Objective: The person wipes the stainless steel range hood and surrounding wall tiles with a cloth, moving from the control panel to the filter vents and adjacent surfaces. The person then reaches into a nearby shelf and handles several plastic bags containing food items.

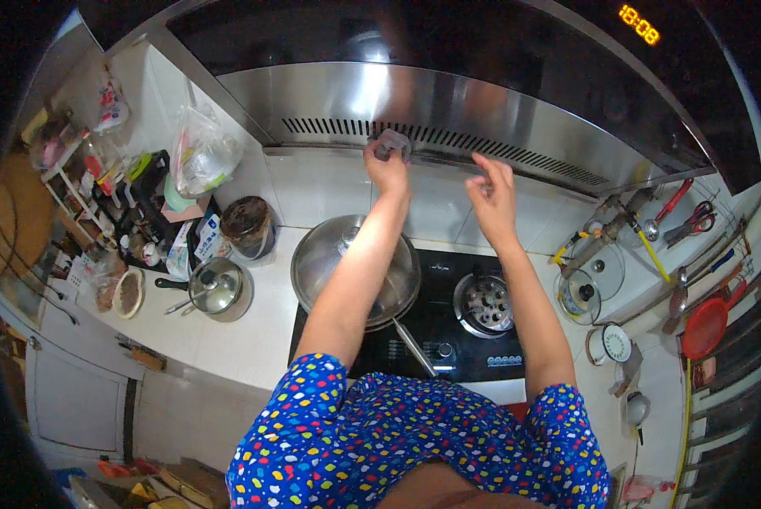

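Observation:
My left hand [385, 175] grips a small crumpled greyish-purple cloth [394, 143] at the slotted lower panel of the steel range hood [329, 95]. To its right my right hand [493, 200] is raised with nothing in it, fingers bent and apart, just below the hood's lower edge. Under my left forearm a large covered wok [316, 273] sits on the black glass gas hob [367, 356]; its metal handle [413, 347] points towards me. The bare right burner [485, 304] lies left of my right forearm.
Left on the counter [272, 337] stand a lidded saucepan [220, 289], a dark-stained tub [248, 226] and a cluttered rack. A plastic bag [205, 153] hangs above. Right are a glass lid [577, 296], an enamel mug [609, 343], gas pipes, hanging scissors [698, 219] and a red strainer [705, 327].

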Tool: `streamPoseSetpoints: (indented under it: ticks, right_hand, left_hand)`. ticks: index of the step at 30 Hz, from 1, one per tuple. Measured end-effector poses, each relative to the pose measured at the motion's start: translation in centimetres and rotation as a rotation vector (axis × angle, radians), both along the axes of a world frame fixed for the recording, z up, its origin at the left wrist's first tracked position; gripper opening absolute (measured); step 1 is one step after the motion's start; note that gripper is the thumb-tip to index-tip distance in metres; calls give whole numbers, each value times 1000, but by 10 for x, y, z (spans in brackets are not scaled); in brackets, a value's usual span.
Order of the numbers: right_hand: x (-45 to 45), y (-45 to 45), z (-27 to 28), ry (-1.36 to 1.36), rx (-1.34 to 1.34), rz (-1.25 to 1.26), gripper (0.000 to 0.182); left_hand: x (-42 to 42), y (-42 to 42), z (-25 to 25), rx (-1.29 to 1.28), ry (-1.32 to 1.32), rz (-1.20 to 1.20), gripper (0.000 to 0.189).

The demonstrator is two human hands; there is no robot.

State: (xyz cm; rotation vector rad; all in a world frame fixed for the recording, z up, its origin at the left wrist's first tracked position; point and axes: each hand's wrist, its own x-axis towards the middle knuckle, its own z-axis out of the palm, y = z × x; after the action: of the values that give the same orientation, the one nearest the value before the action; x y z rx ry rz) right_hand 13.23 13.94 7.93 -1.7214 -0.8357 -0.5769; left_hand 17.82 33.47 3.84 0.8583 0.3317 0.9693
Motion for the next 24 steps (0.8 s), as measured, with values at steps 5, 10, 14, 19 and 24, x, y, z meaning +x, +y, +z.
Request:
streamPoseSetpoints:
  ticks: [5,10,14,19,24]
  right_hand:
    - [-11,-28,-16,76,-34,-34,40]
    - [-8,-41,-13,84,-15,16,39]
    - [-16,-54,-4,34,-45,8,36]
    - [0,-84,1,-2,-21,-130,34]
    - [-22,-41,37,-118,22,-61,28]
  left_hand:
    - [43,-2,-18,-235,121,-118,39]
    - [65,2,-33,-174,82,228,41]
    - [64,105,-52,-45,-190,456,45]
    - [9,118,28,-71,-159,743,44]
    - [-56,62,89,454,-108,864,54]
